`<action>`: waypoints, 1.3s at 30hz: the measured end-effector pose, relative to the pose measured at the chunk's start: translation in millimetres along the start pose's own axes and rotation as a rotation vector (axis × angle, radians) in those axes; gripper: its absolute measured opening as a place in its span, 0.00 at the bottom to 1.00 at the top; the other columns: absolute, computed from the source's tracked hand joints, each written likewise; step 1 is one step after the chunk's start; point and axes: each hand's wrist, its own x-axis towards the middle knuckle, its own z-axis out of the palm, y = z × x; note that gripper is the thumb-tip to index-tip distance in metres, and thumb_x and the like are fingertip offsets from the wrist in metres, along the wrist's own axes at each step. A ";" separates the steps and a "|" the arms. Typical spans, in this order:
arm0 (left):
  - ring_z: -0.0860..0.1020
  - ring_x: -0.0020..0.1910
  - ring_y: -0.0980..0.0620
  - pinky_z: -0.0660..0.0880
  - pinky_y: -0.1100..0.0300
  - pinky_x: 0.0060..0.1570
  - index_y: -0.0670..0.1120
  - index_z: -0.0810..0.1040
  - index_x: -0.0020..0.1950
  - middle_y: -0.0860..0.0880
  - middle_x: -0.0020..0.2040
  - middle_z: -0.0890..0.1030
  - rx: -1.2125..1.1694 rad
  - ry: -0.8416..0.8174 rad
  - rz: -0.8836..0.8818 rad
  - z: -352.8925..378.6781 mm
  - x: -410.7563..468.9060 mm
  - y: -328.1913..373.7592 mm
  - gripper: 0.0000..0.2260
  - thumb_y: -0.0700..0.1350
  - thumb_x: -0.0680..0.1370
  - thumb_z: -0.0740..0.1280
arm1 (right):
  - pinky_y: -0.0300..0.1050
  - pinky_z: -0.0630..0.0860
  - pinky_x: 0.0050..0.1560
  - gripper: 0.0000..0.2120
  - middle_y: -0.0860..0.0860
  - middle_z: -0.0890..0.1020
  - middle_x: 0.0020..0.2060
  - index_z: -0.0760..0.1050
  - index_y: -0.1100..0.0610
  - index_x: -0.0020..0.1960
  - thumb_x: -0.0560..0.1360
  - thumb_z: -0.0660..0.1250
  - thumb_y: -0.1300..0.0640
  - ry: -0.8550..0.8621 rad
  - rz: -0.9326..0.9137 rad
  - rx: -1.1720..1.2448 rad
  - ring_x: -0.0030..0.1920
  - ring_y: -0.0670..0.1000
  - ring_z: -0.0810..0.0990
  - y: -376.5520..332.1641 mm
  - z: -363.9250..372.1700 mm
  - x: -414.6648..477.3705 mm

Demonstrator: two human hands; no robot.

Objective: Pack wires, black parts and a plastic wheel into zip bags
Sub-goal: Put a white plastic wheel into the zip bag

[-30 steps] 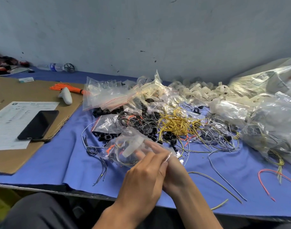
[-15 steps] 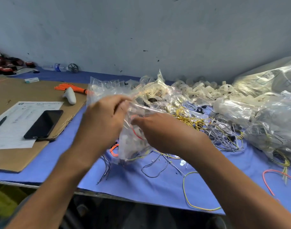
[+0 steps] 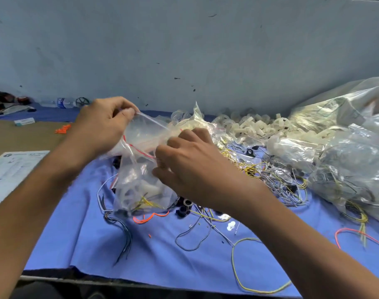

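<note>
Hands [image 3: 102, 126] [image 3: 190, 167] (left higher) wider apart than before, zip bag [image 3: 139, 182] taut between.

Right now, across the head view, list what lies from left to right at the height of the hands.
In order: paper sheet → left hand → zip bag → right hand → grey wire tangle → large plastic bag.

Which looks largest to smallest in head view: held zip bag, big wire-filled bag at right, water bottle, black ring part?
Largest first:
big wire-filled bag
zip bag
water bottle (far back, so shrunk by distance)
black ring part
</note>
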 end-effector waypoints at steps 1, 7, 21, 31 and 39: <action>0.73 0.29 0.48 0.69 0.57 0.32 0.52 0.82 0.48 0.47 0.33 0.78 -0.010 0.038 -0.001 -1.4 5.7 1.3 0.07 0.48 0.81 0.64 | 0.51 0.62 0.63 0.12 0.48 0.77 0.55 0.74 0.50 0.58 0.80 0.58 0.45 0.061 -0.004 0.063 0.61 0.55 0.71 3.2 5.5 1.0; 0.75 0.29 0.51 0.67 0.56 0.33 0.49 0.80 0.53 0.52 0.32 0.77 0.035 0.258 0.041 12.6 17.4 -2.2 0.10 0.50 0.81 0.60 | 0.50 0.69 0.66 0.13 0.53 0.76 0.63 0.75 0.56 0.63 0.79 0.65 0.55 0.483 0.146 0.473 0.64 0.54 0.73 49.6 56.6 1.2; 0.76 0.34 0.50 0.77 0.51 0.37 0.59 0.78 0.55 0.51 0.39 0.79 -0.168 0.367 0.052 78.0 33.6 -54.1 0.12 0.61 0.81 0.58 | 0.46 0.78 0.52 0.14 0.55 0.80 0.61 0.79 0.59 0.61 0.79 0.59 0.62 -0.236 0.814 0.665 0.50 0.49 0.79 247.8 232.1 47.9; 0.77 0.35 0.49 0.78 0.50 0.38 0.60 0.78 0.56 0.50 0.39 0.78 -0.181 0.300 0.070 81.8 29.3 -55.7 0.14 0.64 0.81 0.57 | 0.38 0.68 0.31 0.14 0.56 0.81 0.56 0.77 0.67 0.61 0.81 0.57 0.65 -0.078 0.944 0.908 0.32 0.48 0.71 263.3 233.2 65.6; 0.73 0.30 0.52 0.72 0.57 0.32 0.57 0.78 0.54 0.52 0.34 0.77 -0.083 0.217 0.066 68.7 6.2 -30.3 0.11 0.59 0.81 0.59 | 0.45 0.71 0.57 0.14 0.52 0.79 0.63 0.77 0.58 0.65 0.82 0.60 0.61 0.169 0.897 1.111 0.63 0.52 0.75 254.7 166.3 18.5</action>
